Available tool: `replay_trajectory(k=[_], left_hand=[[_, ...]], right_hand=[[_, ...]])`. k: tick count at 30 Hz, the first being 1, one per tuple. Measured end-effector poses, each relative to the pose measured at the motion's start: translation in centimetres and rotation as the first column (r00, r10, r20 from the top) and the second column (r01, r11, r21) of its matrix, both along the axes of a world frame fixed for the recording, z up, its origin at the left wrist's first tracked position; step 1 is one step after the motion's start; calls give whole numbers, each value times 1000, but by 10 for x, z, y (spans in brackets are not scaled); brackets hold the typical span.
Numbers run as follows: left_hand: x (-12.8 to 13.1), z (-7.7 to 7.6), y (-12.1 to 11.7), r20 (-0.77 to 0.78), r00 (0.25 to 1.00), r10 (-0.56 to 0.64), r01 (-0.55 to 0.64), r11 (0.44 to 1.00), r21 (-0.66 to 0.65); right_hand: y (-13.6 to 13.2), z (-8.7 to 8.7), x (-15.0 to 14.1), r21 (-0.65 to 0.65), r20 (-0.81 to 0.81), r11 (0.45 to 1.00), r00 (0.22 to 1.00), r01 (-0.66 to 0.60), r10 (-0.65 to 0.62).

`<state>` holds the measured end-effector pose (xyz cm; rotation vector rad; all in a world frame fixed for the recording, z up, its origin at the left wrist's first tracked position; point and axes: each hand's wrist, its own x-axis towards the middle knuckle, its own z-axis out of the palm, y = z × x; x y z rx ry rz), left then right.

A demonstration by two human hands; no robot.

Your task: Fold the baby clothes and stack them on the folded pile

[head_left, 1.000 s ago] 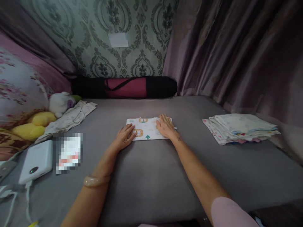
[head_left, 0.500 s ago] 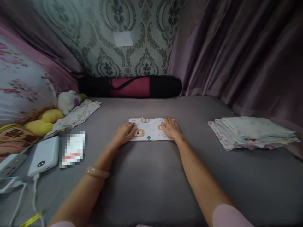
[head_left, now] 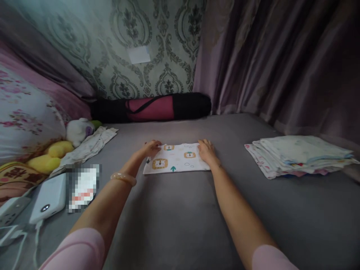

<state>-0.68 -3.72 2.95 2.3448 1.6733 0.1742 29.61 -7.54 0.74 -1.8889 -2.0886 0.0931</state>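
A folded white cloth [head_left: 180, 159] printed with lion faces, leaves and small clouds lies flat on the grey bed surface in front of me. At its far left corner, my left hand [head_left: 153, 147] has its fingers curled down onto the edge. My right hand [head_left: 206, 150] grips the far right corner, thumb on the printed face and fingers over the side. Both fingertips are partly hidden, and the cloth's near edge lies free.
Folded cloths are stacked [head_left: 303, 155] on the right. Along the wall lies a black and red long bag [head_left: 152, 108]. On the left are a crumpled cloth [head_left: 90, 148], plush toys [head_left: 78, 131], a white power bank [head_left: 49, 198], a power strip [head_left: 12, 212] and cables.
My left hand has slid from the cloth's left side to its far corner and curled its fingers. My right hand has closed at the right corner. The view has shifted slightly.
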Motion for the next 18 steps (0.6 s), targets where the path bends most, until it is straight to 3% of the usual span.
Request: replay_trajectory(k=[7, 11, 15, 18], left_hand=[[2, 13, 5, -23, 999, 46, -47, 995, -87], [-5, 27, -1, 62, 998, 23, -14, 989, -146], [-21, 66, -16, 355, 934, 31, 108, 924, -366], [-30, 105, -33, 397, 917, 30, 179, 860, -478]], right_hand=[[1, 18, 4, 12, -83, 999, 995, -47, 48], [4, 37, 19, -20, -272, 985, 949, -171, 159], [-7, 67, 36, -68, -572, 923, 773, -378, 274], [-23, 93, 46, -38, -720, 887, 628, -461, 295]])
